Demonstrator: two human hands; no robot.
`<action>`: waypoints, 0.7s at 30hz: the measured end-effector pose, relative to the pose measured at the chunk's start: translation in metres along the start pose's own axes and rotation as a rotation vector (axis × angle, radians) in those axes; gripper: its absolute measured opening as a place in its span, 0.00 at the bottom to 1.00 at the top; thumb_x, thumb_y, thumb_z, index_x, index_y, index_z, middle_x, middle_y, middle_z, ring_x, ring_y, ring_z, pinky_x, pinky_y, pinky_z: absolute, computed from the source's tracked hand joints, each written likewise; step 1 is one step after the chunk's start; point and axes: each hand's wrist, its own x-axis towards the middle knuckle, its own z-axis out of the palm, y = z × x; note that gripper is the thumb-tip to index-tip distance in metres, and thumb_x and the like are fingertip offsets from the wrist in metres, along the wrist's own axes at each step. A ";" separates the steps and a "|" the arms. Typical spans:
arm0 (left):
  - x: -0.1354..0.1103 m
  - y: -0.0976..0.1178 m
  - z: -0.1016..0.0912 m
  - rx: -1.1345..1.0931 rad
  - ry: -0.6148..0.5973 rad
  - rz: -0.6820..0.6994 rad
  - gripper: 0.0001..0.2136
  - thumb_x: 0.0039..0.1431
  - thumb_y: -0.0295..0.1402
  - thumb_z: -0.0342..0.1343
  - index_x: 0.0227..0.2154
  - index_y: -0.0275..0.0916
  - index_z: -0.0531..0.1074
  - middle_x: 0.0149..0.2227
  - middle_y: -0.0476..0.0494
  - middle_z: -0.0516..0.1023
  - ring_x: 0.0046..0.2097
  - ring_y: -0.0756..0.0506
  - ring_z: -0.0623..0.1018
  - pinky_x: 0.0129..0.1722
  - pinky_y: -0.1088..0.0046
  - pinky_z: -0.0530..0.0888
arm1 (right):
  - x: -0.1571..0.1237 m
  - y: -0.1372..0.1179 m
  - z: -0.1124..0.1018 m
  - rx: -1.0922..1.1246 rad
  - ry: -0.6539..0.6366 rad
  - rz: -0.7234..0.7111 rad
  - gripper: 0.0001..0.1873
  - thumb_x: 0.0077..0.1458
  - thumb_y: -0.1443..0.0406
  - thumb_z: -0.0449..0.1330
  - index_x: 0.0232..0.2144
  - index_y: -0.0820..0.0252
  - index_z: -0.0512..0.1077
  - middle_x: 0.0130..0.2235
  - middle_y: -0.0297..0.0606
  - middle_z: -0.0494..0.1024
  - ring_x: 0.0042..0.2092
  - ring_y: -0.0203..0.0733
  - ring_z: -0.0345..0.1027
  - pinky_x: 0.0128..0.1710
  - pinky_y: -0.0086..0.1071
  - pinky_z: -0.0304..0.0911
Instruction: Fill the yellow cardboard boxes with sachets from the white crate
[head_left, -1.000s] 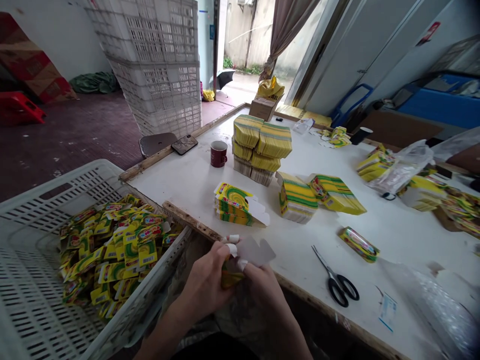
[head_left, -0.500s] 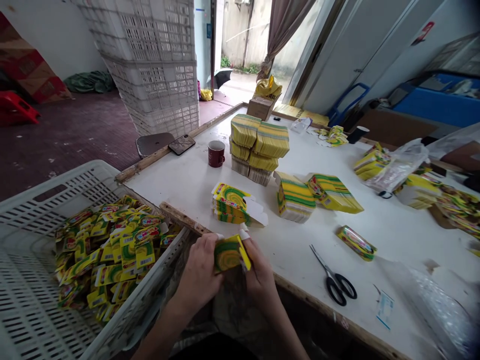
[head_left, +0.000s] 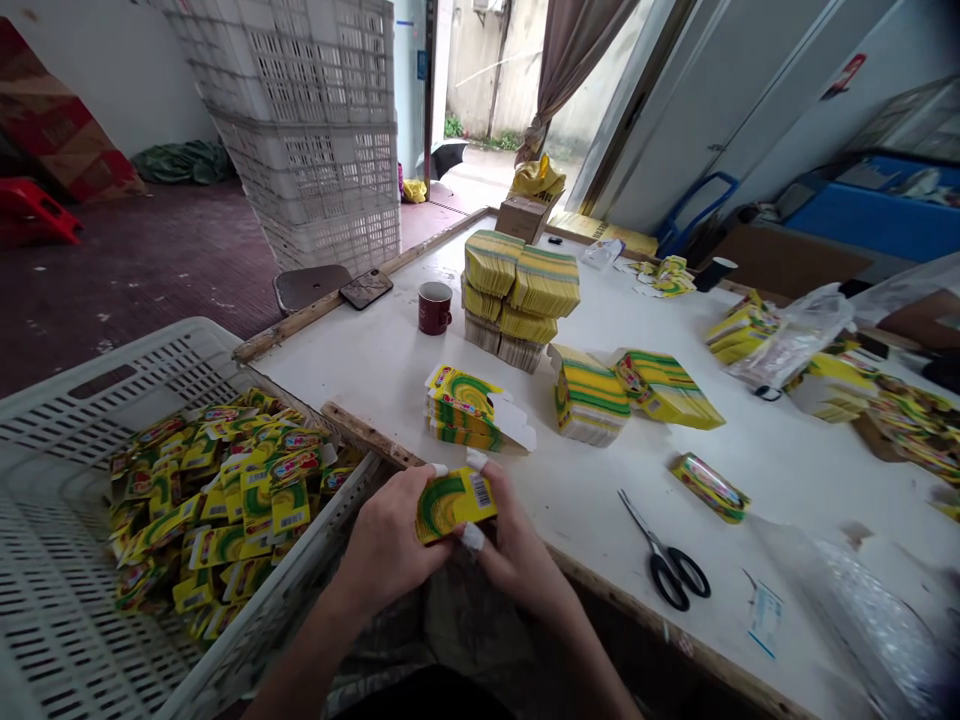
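A small yellow and green cardboard box (head_left: 454, 502) is held between both hands over the table's front edge. My left hand (head_left: 396, 535) grips its left side, with the fingers wrapped round it. My right hand (head_left: 514, 535) closes on the right end, where a barcode shows; white wraps cover some of its fingertips. Just beyond the hands lies a short stack of flattened boxes (head_left: 469, 405) with white flaps sticking out to the right. On my left, a white plastic crate (head_left: 45, 420) holds many folded boxes (head_left: 240, 500).
Black-handled scissors (head_left: 671, 565) and a wrapped roll (head_left: 711, 487) lie to the right. Bundled cartons (head_left: 592, 395) and a taller carton pile (head_left: 517, 290) stand further back, beside a maroon mug (head_left: 435, 308) and a phone (head_left: 366, 289). Stacked crates (head_left: 322, 130) rise at the left.
The box in my hands has turned so that its barcode end shows, and its end flap no longer sticks out. My right thumb has come round below that end.
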 end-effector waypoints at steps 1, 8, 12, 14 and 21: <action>0.000 -0.001 0.002 -0.060 0.041 -0.030 0.26 0.47 0.37 0.64 0.49 0.40 0.64 0.47 0.40 0.74 0.48 0.38 0.74 0.50 0.59 0.71 | 0.001 0.000 0.006 0.049 0.034 0.015 0.36 0.56 0.66 0.57 0.63 0.58 0.46 0.62 0.52 0.57 0.64 0.50 0.53 0.61 0.47 0.55; 0.002 -0.024 0.015 -1.154 0.846 -0.578 0.25 0.53 0.55 0.55 0.46 0.42 0.65 0.53 0.39 0.68 0.55 0.41 0.70 0.50 0.64 0.71 | 0.050 0.014 -0.004 -0.175 0.433 0.056 0.27 0.56 0.63 0.58 0.56 0.61 0.58 0.50 0.49 0.71 0.49 0.49 0.67 0.50 0.45 0.65; 0.002 -0.025 0.022 -1.238 0.830 -0.740 0.20 0.58 0.51 0.52 0.44 0.42 0.65 0.59 0.38 0.62 0.59 0.44 0.65 0.54 0.66 0.68 | 0.084 0.030 -0.017 -0.473 0.440 0.116 0.21 0.52 0.73 0.53 0.50 0.66 0.66 0.44 0.51 0.73 0.46 0.53 0.64 0.48 0.49 0.62; 0.000 -0.023 0.024 -1.213 0.803 -0.684 0.17 0.59 0.46 0.55 0.44 0.42 0.65 0.57 0.39 0.65 0.57 0.45 0.67 0.50 0.68 0.70 | 0.091 0.035 -0.017 -0.486 0.412 0.118 0.22 0.49 0.76 0.51 0.47 0.65 0.69 0.40 0.49 0.73 0.43 0.52 0.64 0.47 0.49 0.61; -0.002 -0.014 0.027 -1.296 0.536 -0.494 0.23 0.54 0.49 0.59 0.49 0.41 0.67 0.50 0.40 0.71 0.49 0.45 0.72 0.43 0.72 0.73 | 0.072 0.016 -0.009 -0.318 0.466 0.101 0.27 0.49 0.73 0.54 0.52 0.61 0.56 0.36 0.39 0.69 0.37 0.43 0.66 0.39 0.39 0.65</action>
